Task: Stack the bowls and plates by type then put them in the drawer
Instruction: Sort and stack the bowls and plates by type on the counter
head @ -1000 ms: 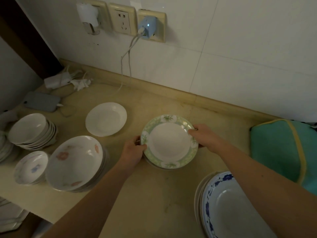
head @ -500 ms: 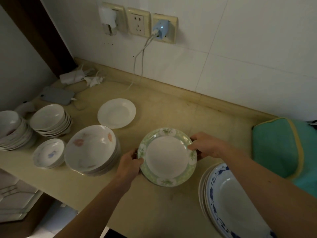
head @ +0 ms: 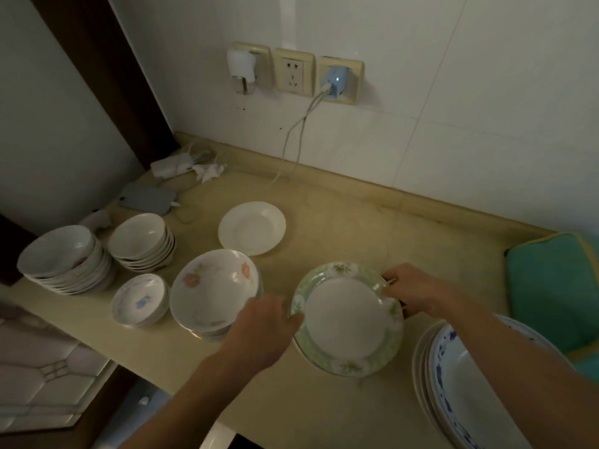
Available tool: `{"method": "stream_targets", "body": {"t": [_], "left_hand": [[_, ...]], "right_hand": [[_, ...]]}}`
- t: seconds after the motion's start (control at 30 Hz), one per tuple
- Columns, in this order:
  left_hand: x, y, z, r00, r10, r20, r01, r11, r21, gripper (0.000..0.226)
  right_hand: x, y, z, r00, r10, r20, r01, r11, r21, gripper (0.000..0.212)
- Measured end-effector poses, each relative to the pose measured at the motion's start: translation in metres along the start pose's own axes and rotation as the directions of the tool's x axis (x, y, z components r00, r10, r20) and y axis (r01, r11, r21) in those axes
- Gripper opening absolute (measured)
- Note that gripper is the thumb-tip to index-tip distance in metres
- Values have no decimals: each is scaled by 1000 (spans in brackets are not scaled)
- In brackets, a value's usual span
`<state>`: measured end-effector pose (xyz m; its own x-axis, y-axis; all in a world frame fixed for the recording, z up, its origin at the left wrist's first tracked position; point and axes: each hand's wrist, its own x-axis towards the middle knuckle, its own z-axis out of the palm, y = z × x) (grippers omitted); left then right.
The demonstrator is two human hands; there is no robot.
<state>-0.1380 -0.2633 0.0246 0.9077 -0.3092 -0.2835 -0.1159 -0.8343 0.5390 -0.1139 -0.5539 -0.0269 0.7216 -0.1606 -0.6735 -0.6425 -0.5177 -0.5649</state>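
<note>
Green-rimmed round ceramic plates (head: 348, 319), a short stack, sit near the front edge of the beige stone counter (head: 340, 215), pinched at opposite rims: the left hand (head: 262, 325) curls its thumb over the left edge, and the right hand (head: 418, 293) wraps fingers (head: 390, 283) round the far-right edge. Glazed ware like this is likely stiff, heavy, slick and chippable, so opposite rims with fingers underneath suit it. Left of them stands a stack of flower-painted bowls (head: 214, 291); near right, blue-patterned plates (head: 460, 390).

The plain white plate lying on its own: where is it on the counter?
In the head view the plain white plate sits left of centre toward the wall, behind the flowered bowl stack and right of the white bowl stack.
</note>
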Motion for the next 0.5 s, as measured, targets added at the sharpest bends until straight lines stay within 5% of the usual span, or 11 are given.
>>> {"method": "stream_targets", "body": {"t": [0.1, 0.23, 0.4, 0.5], "left_hand": [[24, -1, -48, 988, 117, -101, -139, 958, -250, 17], [93, -25, -91, 985, 75, -158, -135, 902, -409, 36], [183, -79, -107, 981, -44, -190, 22, 993, -117, 48], [221, -113, -103, 984, -151, -93, 153, 988, 17, 58]], "right_hand": [[-3, -6, 8, 992, -28, -123, 25, 999, -22, 23], [-6, -5, 25, 963, -48, -266, 42, 999, -27, 26], [-8, 0, 50, 924, 65, -378, -24, 993, 112, 41], [-15, -2, 63, 904, 124, -410, -61, 985, 162, 49]]}}
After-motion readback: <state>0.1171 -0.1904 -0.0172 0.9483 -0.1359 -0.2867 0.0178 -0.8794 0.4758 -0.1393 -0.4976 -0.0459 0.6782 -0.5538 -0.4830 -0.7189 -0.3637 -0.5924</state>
